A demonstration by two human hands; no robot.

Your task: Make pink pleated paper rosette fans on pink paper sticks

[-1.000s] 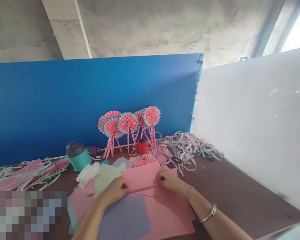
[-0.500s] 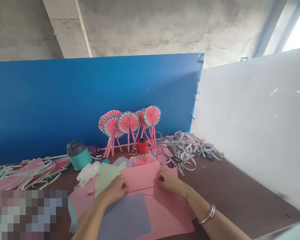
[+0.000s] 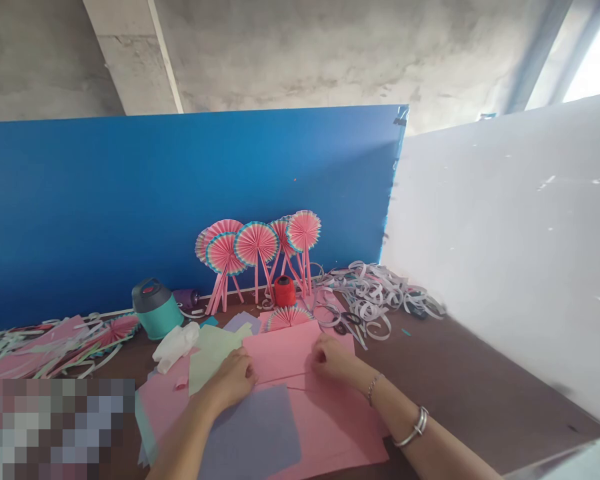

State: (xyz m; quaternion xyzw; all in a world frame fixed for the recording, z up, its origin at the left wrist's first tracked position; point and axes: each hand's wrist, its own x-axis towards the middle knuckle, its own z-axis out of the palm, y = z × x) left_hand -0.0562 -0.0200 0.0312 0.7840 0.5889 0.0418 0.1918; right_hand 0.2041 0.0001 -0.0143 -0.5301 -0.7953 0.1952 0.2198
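Note:
A pink paper sheet lies in front of me, its near edge running between my two hands. My left hand is closed, fingers curled at the sheet's left edge. Toward the right edge, my right hand is also closed on the paper, thumb and fingers bunched; the fingertips are partly hidden. Beneath are a larger pink sheet and a bluish-grey sheet. Pale green paper lies beside my left hand. A pleated pink paper fan rests just beyond the sheet.
Finished-looking round paper fans lean on the blue partition. A red container, scissors and curled paper strips lie near them. At left stand a teal-and-grey container and crumpled white plastic. A white panel bounds the right.
Both hands keep almost the same place on the pink paper. The whole view has shifted very slightly; nothing is taken up or let go.

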